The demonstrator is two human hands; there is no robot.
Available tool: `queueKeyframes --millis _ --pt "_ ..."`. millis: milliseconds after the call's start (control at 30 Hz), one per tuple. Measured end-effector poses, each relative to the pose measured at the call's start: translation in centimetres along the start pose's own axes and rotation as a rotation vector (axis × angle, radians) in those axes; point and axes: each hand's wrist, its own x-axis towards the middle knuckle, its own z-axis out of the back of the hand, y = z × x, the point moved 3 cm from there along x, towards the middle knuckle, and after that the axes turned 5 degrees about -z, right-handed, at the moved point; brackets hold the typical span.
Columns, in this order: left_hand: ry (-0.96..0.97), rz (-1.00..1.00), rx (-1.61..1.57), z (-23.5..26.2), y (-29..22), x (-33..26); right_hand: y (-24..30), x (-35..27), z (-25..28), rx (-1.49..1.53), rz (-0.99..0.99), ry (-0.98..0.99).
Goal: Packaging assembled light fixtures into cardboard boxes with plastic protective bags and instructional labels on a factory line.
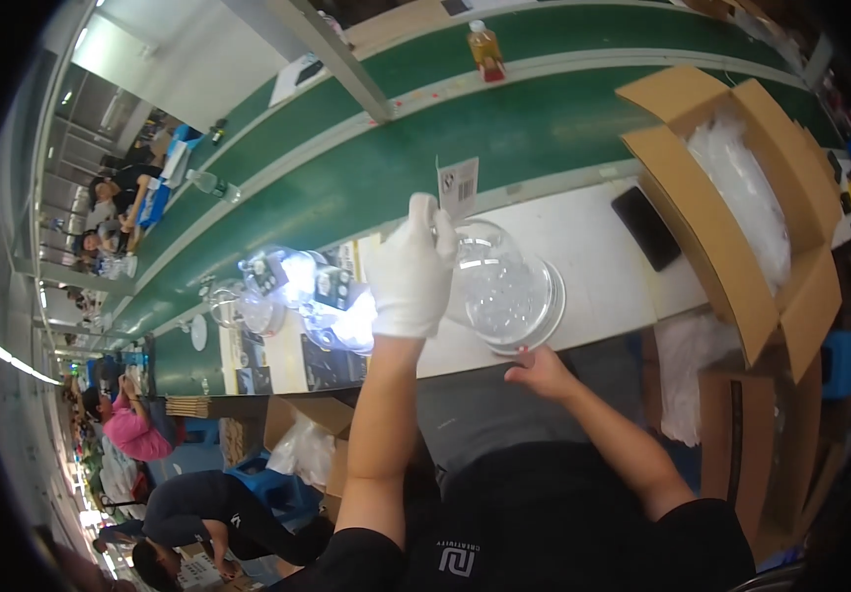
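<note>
A white glove covers my left hand [413, 266], which is raised over the bench with its fingers pinched at a small white printed tag [458, 187]. Just right of it, a clear round globe [494, 281] with a pale ring-shaped base lies tilted on the white work surface. My bare right hand [546, 375] is at the globe's near rim, fingers against the base and thumb held apart; part of its grip is hidden. Several lit clear globes [292, 276] glow brightly to the left of my gloved hand, with dark printed cards among them.
An open cardboard box [741, 207] with clear plastic wrapping stands at right, beside a black phone [645, 229]. Beyond runs a green conveyor belt [366, 168]; a bottle of amber drink [485, 51] stands at its far side. People work at left, one in a pink shirt [137, 429].
</note>
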Motion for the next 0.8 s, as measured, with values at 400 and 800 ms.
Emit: queueKeyframes --millis 400,800 --pt "0.056 0.060 -0.125 1.7 -4.1 -9.0 -5.2 -5.5 2.0 0.236 -0.081 0.097" --pt "0.004 0.080 -0.366 2.4 -4.4 -12.4 -5.9 -4.9 1.5 0.373 -0.194 0.114"
